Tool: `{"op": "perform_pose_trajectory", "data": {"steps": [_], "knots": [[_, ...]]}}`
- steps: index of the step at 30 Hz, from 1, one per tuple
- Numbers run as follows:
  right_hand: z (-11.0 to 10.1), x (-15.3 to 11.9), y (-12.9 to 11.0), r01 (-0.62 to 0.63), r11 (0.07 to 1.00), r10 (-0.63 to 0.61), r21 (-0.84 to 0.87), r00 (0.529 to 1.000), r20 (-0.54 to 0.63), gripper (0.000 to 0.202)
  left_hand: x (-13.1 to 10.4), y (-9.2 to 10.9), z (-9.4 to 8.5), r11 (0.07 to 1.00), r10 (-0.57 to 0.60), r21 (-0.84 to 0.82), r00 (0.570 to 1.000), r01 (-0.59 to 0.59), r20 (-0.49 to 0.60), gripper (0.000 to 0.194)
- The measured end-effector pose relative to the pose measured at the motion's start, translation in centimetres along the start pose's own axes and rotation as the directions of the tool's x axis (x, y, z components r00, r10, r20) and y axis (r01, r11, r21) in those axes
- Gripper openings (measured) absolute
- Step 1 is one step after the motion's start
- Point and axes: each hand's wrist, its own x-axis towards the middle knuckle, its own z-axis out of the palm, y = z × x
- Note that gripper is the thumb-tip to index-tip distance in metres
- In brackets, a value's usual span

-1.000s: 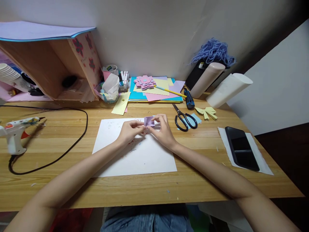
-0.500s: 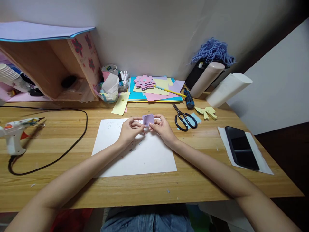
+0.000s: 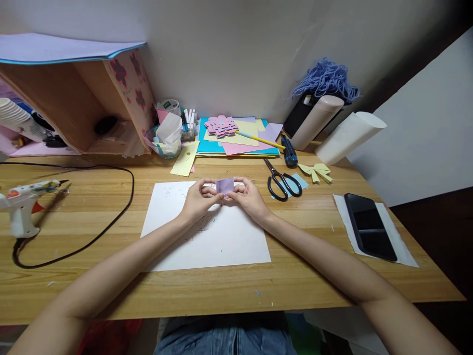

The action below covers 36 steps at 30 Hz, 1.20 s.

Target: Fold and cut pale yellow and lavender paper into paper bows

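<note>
A small piece of purple paper is held up between my two hands, above a white sheet that lies on the wooden table. My left hand pinches its left side, thumb at the lower edge. On the other side, my right hand pinches the right part, its thumb meeting the left one at the bottom. Whether the paper is folded, I cannot tell. Small coloured scraps are scattered on the white sheet below.
Black-handled scissors lie on blue paper to the right, near a yellow paper bow and a utility knife. A phone lies at the right. A glue gun with its black cord stands left. Behind, a pink paper flower rests on coloured sheets.
The purple paper has shifted slightly left and down and turned its flat face more squarely toward me. Both thumbs have come closer together at its lower edge.
</note>
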Motion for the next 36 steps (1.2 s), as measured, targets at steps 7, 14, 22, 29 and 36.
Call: {"op": "perform_pose_trajectory", "data": {"steps": [7, 14, 22, 29, 36], "knots": [[0.3, -0.3, -0.6, 0.006, 0.993, -0.007, -0.115, 1.0, -0.011, 0.048, 0.0, 0.2, 0.1, 0.998, 0.061, -0.015, 0.998, -0.061, -0.008, 0.041], [0.3, -0.4, -0.5, -0.023, 0.995, 0.02, -0.102, 1.0, -0.023, 0.044, 0.1, 0.0, 0.2, 0.998, 0.071, -0.004, 0.997, -0.07, 0.022, 0.043], [-0.9, 0.5, -0.7, -0.109, 0.994, 0.112, -0.031, 0.986, 0.124, 0.041, 0.4, 0.8, -0.4, 0.999, -0.042, 0.001, 0.999, 0.042, -0.001, 0.041], [-1.7, 0.8, -1.3, -0.131, 0.991, 0.133, -0.025, 0.957, 0.259, 0.044, 0.7, 0.8, -1.0, 0.997, -0.075, -0.013, 0.995, 0.076, 0.059, 0.046], [-1.6, 0.8, -1.4, -0.139, 0.99, 0.138, -0.011, 0.967, 0.216, 0.034, 0.8, 0.8, -1.0, 0.998, -0.059, -0.012, 0.997, 0.059, 0.047, 0.05]]}}
